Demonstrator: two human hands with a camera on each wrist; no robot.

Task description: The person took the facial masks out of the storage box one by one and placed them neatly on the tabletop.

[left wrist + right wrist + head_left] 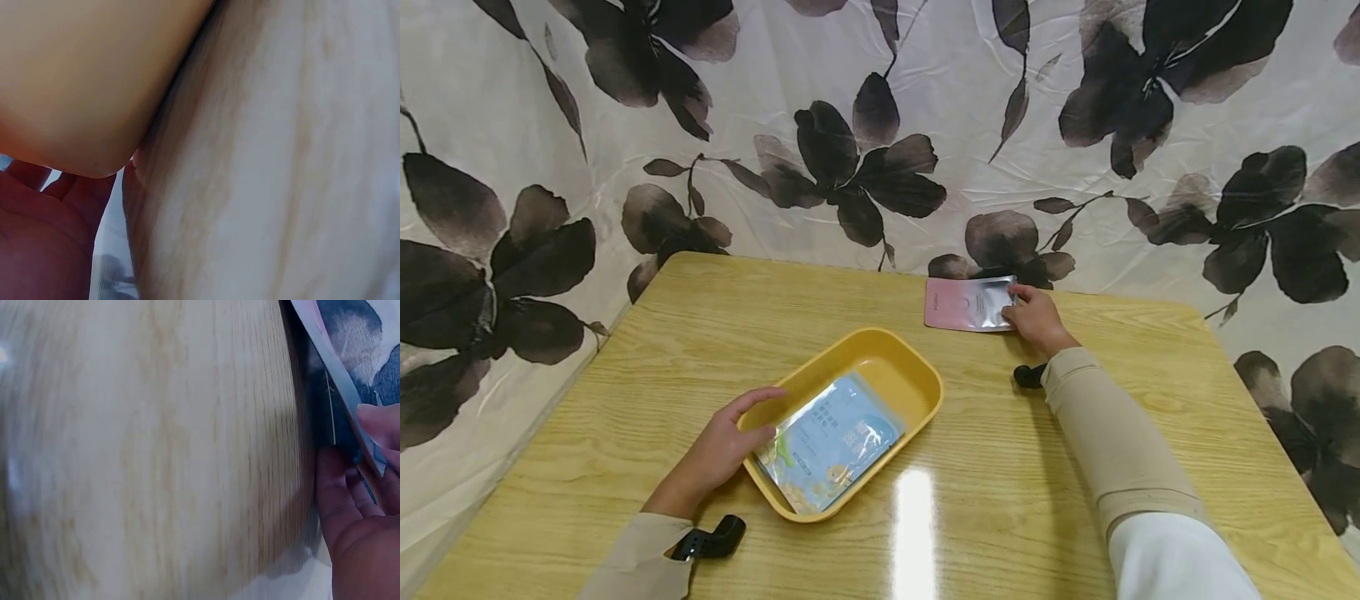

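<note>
A pink and silver sachet [964,304] is near the far edge of the table; its right end is pinched between the thumb and fingers of my right hand [1036,320]. In the right wrist view the sachet [337,372] appears edge-on, tilted, with the thumb on one side and fingers on the other. My left hand [722,446] grips the left rim of a yellow plastic tub [891,354], its thumb over the rim. Inside the tub lies a light-blue printed packet [835,437] with a shiny clear surface. In the left wrist view the tub wall [87,81] hides part of the fingers.
The wood-grain table [1000,483] carries the tub. Behind it hangs a white curtain [955,108] with dark flowers, meeting the table's far edge. Black wrist devices [711,540] are worn at both cuffs.
</note>
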